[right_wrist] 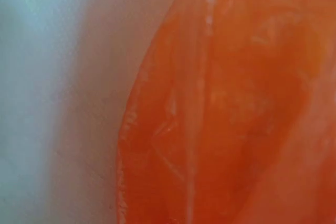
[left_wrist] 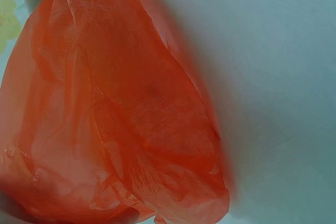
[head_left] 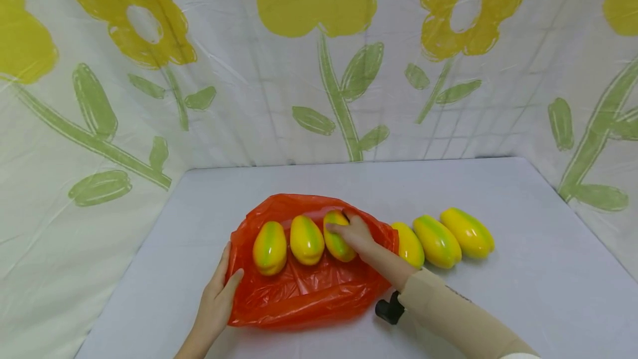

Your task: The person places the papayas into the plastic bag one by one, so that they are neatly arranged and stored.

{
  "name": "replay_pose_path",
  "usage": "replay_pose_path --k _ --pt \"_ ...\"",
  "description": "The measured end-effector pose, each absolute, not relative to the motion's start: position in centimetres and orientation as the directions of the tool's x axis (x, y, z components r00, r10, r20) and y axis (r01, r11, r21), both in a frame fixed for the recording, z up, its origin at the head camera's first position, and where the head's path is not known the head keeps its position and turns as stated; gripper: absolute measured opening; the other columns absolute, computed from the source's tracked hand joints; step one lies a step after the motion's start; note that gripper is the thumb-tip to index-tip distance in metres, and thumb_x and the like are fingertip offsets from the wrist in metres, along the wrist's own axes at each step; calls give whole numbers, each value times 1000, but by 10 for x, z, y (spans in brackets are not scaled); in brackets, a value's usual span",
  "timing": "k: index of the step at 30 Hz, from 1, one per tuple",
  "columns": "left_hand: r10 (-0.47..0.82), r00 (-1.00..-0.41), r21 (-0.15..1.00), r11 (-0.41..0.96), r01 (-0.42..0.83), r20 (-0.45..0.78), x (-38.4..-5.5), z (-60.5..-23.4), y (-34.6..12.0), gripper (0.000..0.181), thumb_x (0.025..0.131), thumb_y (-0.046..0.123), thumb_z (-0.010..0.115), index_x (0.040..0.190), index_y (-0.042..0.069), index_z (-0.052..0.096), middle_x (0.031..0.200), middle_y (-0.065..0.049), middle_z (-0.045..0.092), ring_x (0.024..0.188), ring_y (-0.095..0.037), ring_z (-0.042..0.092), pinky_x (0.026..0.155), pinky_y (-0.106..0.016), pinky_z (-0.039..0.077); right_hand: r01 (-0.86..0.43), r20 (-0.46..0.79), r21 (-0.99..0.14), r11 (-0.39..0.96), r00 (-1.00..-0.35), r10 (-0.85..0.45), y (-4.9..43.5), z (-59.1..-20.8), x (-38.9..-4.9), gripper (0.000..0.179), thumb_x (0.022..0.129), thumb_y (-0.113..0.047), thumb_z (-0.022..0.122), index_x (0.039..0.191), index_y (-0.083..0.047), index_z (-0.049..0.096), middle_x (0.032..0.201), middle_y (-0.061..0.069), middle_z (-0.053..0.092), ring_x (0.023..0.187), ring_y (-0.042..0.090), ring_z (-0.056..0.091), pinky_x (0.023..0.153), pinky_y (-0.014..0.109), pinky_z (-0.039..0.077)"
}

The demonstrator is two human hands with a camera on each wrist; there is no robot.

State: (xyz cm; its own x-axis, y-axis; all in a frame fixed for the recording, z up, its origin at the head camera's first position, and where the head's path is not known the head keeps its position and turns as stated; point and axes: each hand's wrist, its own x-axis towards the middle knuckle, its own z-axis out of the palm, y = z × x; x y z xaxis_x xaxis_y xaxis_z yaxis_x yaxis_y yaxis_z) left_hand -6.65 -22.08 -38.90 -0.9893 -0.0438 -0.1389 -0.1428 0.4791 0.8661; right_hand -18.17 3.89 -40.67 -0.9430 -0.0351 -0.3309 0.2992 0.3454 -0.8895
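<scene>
A red plastic bag [head_left: 299, 306] lies spread on the table with its mouth facing up. Inside it sit three glossy yellow-green papayas in a row: a left papaya [head_left: 270, 248], a middle papaya [head_left: 306, 240] and a right papaya [head_left: 338, 248]. My left hand [head_left: 215, 295] holds the bag's left edge, thumb on the near side. My right hand [head_left: 355, 234] reaches over the bag's right side and grips the right papaya from above. Both wrist views are filled largely by the bag's red film [left_wrist: 131, 108], which hides the fingers there.
Right of the bag, three more papayas lie side by side: one partly behind the bag's edge [head_left: 410, 245], a middle one [head_left: 437, 241] and an outer one [head_left: 467, 232]. A black wrist device [head_left: 390, 309] hangs below the right forearm. A flower-printed curtain [head_left: 224, 98] stands behind the white table [head_left: 523, 292].
</scene>
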Motion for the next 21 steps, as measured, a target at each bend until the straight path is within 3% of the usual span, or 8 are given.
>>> replay_pose_path --k 21 --pt "-48 -991 872 471 -131 -124 -66 -390 -220 65 106 25 39 157 12 2 160 -20 12 142 -46 19 105 -57 31 253 -281 -885 391 -960 -14 29 -411 -190 68 93 -27 64 147 2 36 136 21 49 113 36 51 99 51 45"
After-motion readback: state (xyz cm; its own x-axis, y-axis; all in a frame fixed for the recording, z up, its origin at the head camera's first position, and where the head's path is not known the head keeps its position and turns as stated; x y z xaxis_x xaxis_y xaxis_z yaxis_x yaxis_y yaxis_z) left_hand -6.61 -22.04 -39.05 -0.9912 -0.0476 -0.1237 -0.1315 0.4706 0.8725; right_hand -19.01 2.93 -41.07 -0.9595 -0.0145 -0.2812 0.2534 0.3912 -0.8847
